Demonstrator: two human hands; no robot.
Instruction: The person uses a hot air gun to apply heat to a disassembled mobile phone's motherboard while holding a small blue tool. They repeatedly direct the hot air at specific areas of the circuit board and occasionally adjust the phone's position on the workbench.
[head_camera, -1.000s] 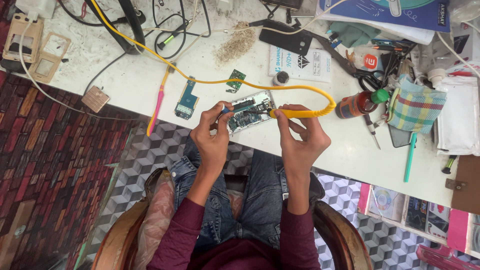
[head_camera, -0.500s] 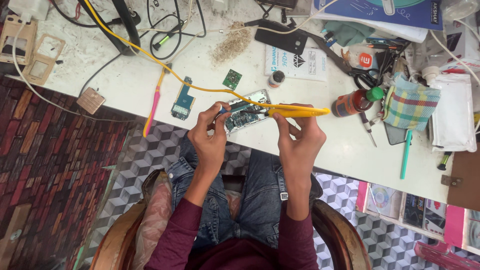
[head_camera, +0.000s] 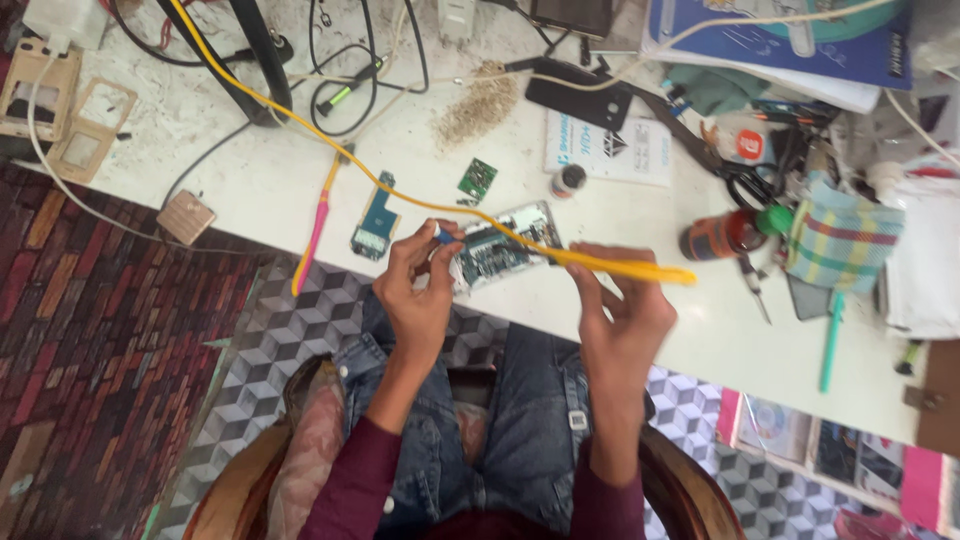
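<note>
Your left hand (head_camera: 420, 285) has its grip pinched on a small blue-tipped tool (head_camera: 441, 234), held at the left end of the opened phone board (head_camera: 497, 249), which lies at the near edge of the white bench (head_camera: 250, 180). Your right hand (head_camera: 622, 312), just right of the board, pinches the yellow tool (head_camera: 640, 270), whose yellow cable (head_camera: 300, 125) crosses over the board and runs off to the far left. Left of the board lie a blue circuit strip (head_camera: 375, 217) and a pink pen (head_camera: 312, 238); a small green chip (head_camera: 477, 178) sits just beyond it. An orange bottle (head_camera: 715, 237) stands to the board's right.
</note>
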